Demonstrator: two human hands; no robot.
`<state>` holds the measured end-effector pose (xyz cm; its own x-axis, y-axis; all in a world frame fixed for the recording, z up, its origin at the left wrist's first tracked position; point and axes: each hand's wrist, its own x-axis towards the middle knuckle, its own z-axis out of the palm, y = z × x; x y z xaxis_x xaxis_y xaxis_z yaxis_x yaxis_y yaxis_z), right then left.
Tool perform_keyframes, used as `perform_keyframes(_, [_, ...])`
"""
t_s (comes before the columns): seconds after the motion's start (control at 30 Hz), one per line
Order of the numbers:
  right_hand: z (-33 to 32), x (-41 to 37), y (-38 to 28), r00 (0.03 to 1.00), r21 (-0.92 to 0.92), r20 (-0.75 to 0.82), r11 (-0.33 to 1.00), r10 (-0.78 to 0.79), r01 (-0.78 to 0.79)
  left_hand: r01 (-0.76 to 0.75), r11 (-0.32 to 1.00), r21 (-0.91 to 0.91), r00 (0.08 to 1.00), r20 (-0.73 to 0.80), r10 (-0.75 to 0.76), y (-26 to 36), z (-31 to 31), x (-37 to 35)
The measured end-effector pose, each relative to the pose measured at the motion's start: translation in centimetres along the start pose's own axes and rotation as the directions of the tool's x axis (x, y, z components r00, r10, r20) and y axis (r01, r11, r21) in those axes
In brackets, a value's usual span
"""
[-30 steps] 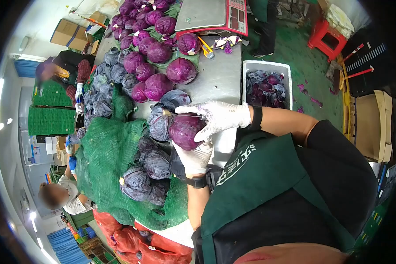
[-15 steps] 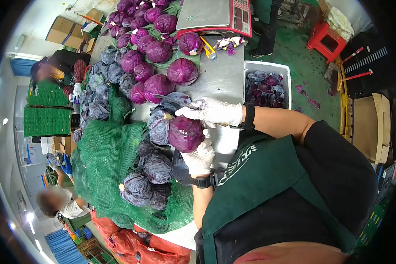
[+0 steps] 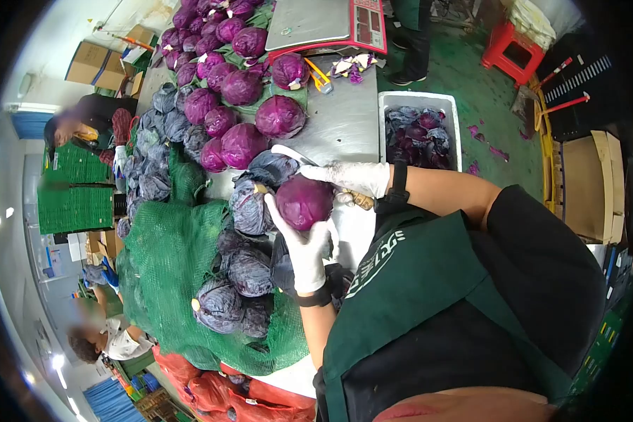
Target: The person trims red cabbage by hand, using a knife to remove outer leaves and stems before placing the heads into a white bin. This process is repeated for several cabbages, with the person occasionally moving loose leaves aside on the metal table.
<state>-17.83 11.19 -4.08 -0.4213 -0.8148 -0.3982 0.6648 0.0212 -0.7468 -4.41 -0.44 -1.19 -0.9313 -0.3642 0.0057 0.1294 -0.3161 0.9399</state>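
A peeled purple cabbage [image 3: 304, 202] rests in my left hand [image 3: 304, 253], whose thumb and fingers spread around its lower side. My right hand [image 3: 348, 177] is at the cabbage's upper side, closed around a knife, with its pale curved blade [image 3: 292, 153] extending past the fingers. The knife's handle is mostly hidden. Beside the peeled cabbage lies a cabbage with dull outer leaves [image 3: 251, 207]. More unpeeled cabbages [image 3: 219, 304] sit on a green net sack [image 3: 169, 271].
Peeled cabbages [image 3: 242, 145] cover the table's far part near a red scale [image 3: 309, 24] and a yellow cutter [image 3: 320, 79]. A white foam box [image 3: 455, 133] holds leaves. Red sacks [image 3: 211, 394] lie at the bottom. Co-workers [image 3: 84, 123] are at the left, with a person's legs at the top.
The cabbage has turned in my hands and shifted slightly right. My left thumb has spread along its side. The blade has swung and looks brighter. The camera view has shifted a little.
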Motion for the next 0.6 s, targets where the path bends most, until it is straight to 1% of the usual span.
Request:
perform_keyframes(0.03, [-0.2, -0.1, 0.4, 0.998, 0.159, 0.065, 0.987, 0.016, -0.026, -0.100, 0.957, 0.273, 0.991, 0.116, 0.070, -0.8, -0.5, -0.4])
perform_keyframes(0.07, [-1.5, -1.9, 0.8, 0.997, 0.055, 0.029, 0.995, 0.076, -0.078, -0.193, 0.878, 0.439, 0.980, 0.125, 0.153, -1.7, -0.5, -0.4])
perform_keyframes(0.1, [-1.7, -1.8, 1.5, 0.997, 0.063, 0.024, 0.995, 0.073, -0.074, -0.190, 0.878, 0.440, 0.980, 0.132, 0.146, -2.0, -0.7, -0.4])
perform_keyframes(0.17, [-3.1, 0.0, 4.3, 0.998, -0.028, -0.052, 0.999, 0.029, -0.031, -0.079, 0.796, 0.599, 0.994, 0.107, 0.018, -2.7, -1.3, -0.5])
perform_keyframes(0.2, [-4.0, -0.2, 4.4, 0.989, -0.076, -0.072, 0.988, 0.129, -0.135, -0.096, 0.785, 0.613, 0.992, 0.121, 0.026, -3.5, -1.7, -0.6])
perform_keyframes(0.23, [-4.5, -0.6, 4.8, 0.989, -0.066, -0.083, 0.989, 0.125, -0.131, -0.097, 0.785, 0.611, 0.991, 0.134, 0.017, -4.2, -2.0, -0.7])
perform_keyframes(0.27, [-4.9, -1.1, 5.3, 0.986, -0.200, -0.169, 0.979, 0.013, -0.048, -0.057, 0.752, 0.656, 0.993, 0.115, -0.025, -4.8, -2.2, -0.9])
perform_keyframes(0.3, [-4.6, -2.1, 4.8, 0.966, -0.336, -0.239, 0.942, -0.103, 0.017, -0.017, 0.716, 0.698, 0.994, 0.092, -0.066, -4.9, -1.8, -1.0])
perform_keyframes(0.33, [-5.4, -2.2, 5.8, 0.969, -0.330, -0.192, 0.940, -0.158, 0.088, 0.131, 0.742, 0.658, 0.985, -0.004, -0.170, -3.9, -0.1, -1.3])
perform_keyframes(0.37, [-6.3, -1.6, 7.3, 0.967, -0.323, -0.201, 0.942, -0.158, 0.086, 0.133, 0.740, 0.659, 0.984, 0.003, -0.179, -4.9, -0.4, -1.0])
perform_keyframes(0.4, [-5.9, -1.6, 7.3, 0.892, -0.345, -0.090, 0.855, -0.442, 0.389, 0.064, 0.621, 0.781, 0.997, -0.025, -0.072, -5.8, -0.6, -0.4])
perform_keyframes(0.43, [-5.8, -1.7, 7.2, 0.726, -0.335, 0.024, 0.678, -0.688, 0.654, 0.005, 0.478, 0.879, 0.999, -0.030, 0.044, -6.5, -0.7, 0.1])
perform_keyframes(0.47, [-6.3, -2.9, 7.1, 0.851, -0.624, -0.017, 0.670, -0.525, 0.401, -0.075, 0.276, 0.958, 0.993, 0.046, 0.112, -6.8, -0.9, 0.0])
perform_keyframes(0.5, [-6.4, -3.0, 7.5, 0.848, -0.624, -0.023, 0.671, -0.529, 0.401, -0.156, 0.125, 0.980, 0.973, 0.130, 0.189, -7.2, -0.9, 0.4])
perform_keyframes(0.53, [-6.6, -2.8, 8.2, 0.861, -0.577, -0.059, 0.721, -0.506, 0.384, -0.206, 0.336, 0.919, 0.975, 0.163, 0.151, -7.7, -1.3, 1.2])
perform_keyframes(0.57, [-6.8, -2.7, 8.6, 0.872, -0.527, -0.092, 0.766, -0.481, 0.367, -0.236, 0.532, 0.813, 0.972, 0.203, 0.120, -8.1, -1.5, 2.1])
perform_keyframes(0.6, [-6.5, -2.8, 7.9, 0.872, -0.606, -0.119, 0.730, -0.476, 0.316, -0.220, 0.582, 0.783, 0.975, 0.184, 0.121, -8.2, -1.2, 2.6])
